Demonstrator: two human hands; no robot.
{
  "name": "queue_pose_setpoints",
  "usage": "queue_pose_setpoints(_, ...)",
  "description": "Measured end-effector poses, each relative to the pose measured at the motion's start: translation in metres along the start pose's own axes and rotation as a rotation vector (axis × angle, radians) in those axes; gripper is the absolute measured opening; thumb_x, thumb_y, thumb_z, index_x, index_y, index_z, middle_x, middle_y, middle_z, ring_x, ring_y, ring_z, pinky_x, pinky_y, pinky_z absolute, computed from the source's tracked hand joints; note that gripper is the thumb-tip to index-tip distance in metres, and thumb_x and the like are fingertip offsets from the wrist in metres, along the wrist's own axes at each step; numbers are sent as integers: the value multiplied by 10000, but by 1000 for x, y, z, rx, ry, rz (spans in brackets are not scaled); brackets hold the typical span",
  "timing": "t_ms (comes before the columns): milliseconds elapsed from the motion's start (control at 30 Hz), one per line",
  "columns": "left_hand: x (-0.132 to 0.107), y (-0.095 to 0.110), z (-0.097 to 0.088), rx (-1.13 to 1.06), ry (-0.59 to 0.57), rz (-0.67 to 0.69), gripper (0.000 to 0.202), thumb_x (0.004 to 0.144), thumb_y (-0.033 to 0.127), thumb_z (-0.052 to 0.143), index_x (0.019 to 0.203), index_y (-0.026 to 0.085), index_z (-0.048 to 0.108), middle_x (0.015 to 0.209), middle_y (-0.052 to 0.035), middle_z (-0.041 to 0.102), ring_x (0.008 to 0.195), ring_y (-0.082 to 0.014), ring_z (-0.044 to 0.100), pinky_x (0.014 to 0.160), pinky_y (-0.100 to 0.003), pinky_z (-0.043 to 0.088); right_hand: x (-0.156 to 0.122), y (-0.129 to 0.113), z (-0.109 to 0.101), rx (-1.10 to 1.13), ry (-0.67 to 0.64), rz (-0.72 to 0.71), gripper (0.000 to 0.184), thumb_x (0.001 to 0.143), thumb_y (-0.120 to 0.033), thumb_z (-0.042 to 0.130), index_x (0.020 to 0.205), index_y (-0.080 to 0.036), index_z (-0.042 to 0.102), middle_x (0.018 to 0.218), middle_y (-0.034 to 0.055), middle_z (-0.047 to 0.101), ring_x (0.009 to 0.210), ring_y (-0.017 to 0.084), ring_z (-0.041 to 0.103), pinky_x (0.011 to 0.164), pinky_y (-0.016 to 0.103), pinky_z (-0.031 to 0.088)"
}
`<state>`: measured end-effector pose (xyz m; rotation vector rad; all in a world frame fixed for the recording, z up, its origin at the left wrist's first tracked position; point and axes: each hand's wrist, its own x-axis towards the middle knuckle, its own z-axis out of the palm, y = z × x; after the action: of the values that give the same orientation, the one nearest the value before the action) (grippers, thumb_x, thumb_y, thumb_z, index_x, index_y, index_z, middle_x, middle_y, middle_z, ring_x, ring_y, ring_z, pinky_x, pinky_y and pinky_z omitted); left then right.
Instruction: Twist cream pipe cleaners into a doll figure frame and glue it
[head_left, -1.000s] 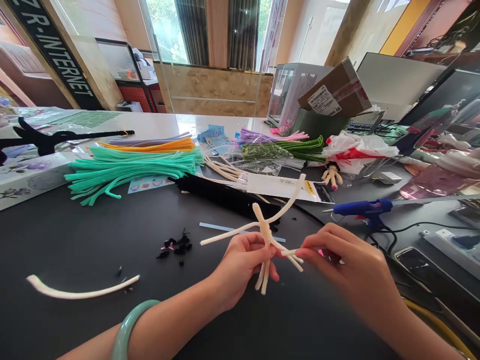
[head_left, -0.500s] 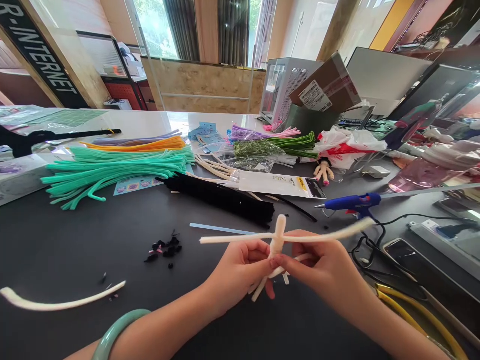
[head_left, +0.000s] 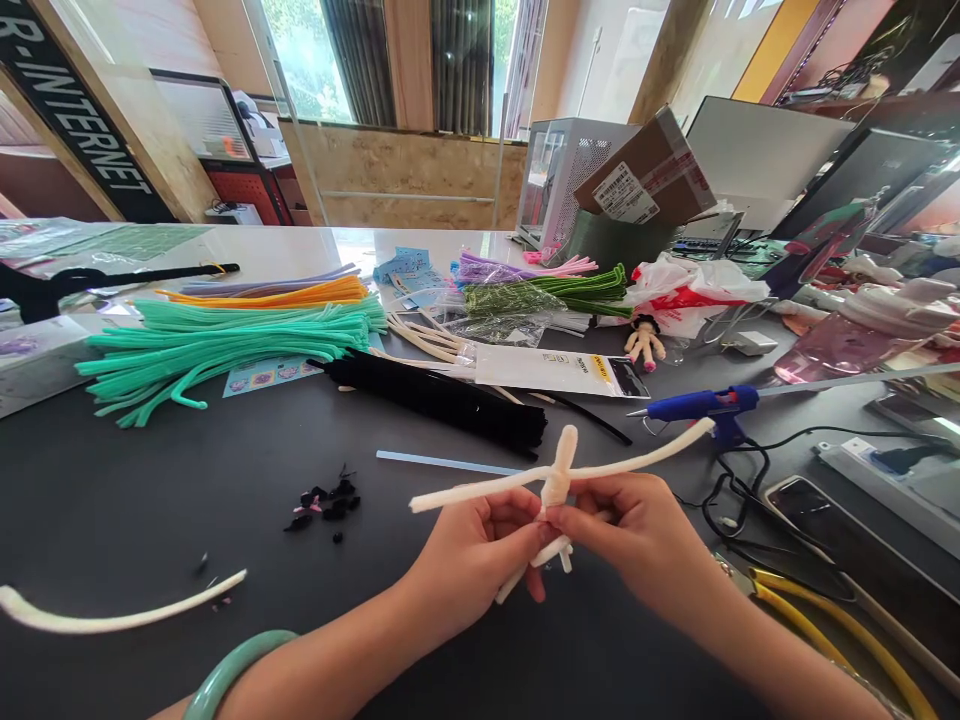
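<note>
White pipe-cleaner figure (head_left: 556,485) is held in the air, above the near part of the dark surface (head_left: 150,500). From my remote view, I see the left hand (head_left: 472,565) closed around the figure's lower part, and the right hand (head_left: 637,540) gripping it at the centre, so both hands are grasping it. Small black pieces (head_left: 322,510) lie left of the hands. Beyond the figure lies a black pipe-cleaner bundle (head_left: 435,400), and a blue glue gun (head_left: 701,405) lies farther right.
</note>
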<state>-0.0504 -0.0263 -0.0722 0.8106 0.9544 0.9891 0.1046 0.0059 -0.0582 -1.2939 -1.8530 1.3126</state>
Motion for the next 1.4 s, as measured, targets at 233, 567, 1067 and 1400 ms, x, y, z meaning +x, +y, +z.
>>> queue_pose_setpoints(233,2,-3,-1,27,0,34,392,581,460,784,666,121,606,550,5,609,384,-88,553,360,-172,295,1,1,1,92,14,-21,281,747,-396,626,704,-131,708,509,-8,526,469,100,439,426,209,333)
queue_pose_setpoints(567,2,-4,-2,25,-47,-7,345,606,423,758,648,133,576,639,-30,670,356,-90,552,321,-171,329,3,4,-2,179,20,-41,272,753,-408,656,687,-144,657,578,4,551,546,115,459,464,220,334)
queue_pose_setpoints(1067,4,-5,-4,8,-51,-16,324,607,392,766,658,129,583,614,-33,672,356,-95,554,332,-176,339,4,-2,1,307,6,31,383,755,-484,633,595,-138,600,506,-42,437,468,69,328,425,205,249)
queue_pose_setpoints(1400,5,-6,-3,-26,-30,-35,373,596,436,783,654,121,592,594,-26,662,349,-94,553,337,-182,368,5,4,3,385,-78,34,310,663,-452,731,671,-150,658,572,6,610,562,150,568,556,265,469)
